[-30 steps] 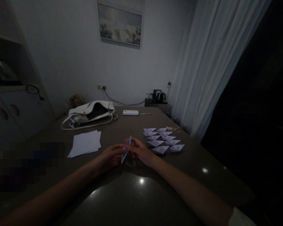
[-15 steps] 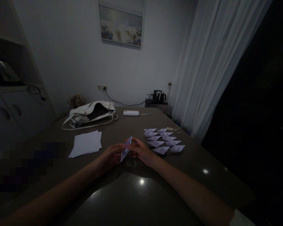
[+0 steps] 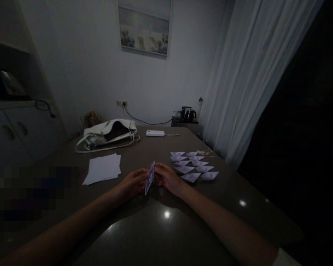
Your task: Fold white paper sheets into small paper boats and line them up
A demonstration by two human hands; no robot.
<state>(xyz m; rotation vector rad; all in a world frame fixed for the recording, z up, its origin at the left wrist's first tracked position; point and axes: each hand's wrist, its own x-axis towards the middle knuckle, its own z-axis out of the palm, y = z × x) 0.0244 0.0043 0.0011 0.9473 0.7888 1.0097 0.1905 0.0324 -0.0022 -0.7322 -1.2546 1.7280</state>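
A folded paper boat (image 3: 149, 181) is held on edge, tilted, between my two hands above the dark table. My left hand (image 3: 134, 181) grips it from the left, with the fingers on its side. My right hand (image 3: 168, 178) has its curled fingers at the boat's upper right edge, pinching it there. Some right fingertips are hidden behind the paper. Right of my right hand, several finished paper boats (image 3: 191, 177) stand in two rows. A stack of white paper sheets (image 3: 102, 169) lies to the left of my left hand.
A white handbag (image 3: 108, 133) lies at the back left of the table (image 3: 166, 240). A white power bank (image 3: 155, 133) with a short cable lies at the back middle. Small scraps (image 3: 204, 152) are beyond the boats. A curtain (image 3: 238, 81) hangs on the right.
The boat has turned a little and its lower tip has moved slightly right and nearer to me. My right fingers have shifted up to its top edge. The view has moved slightly.
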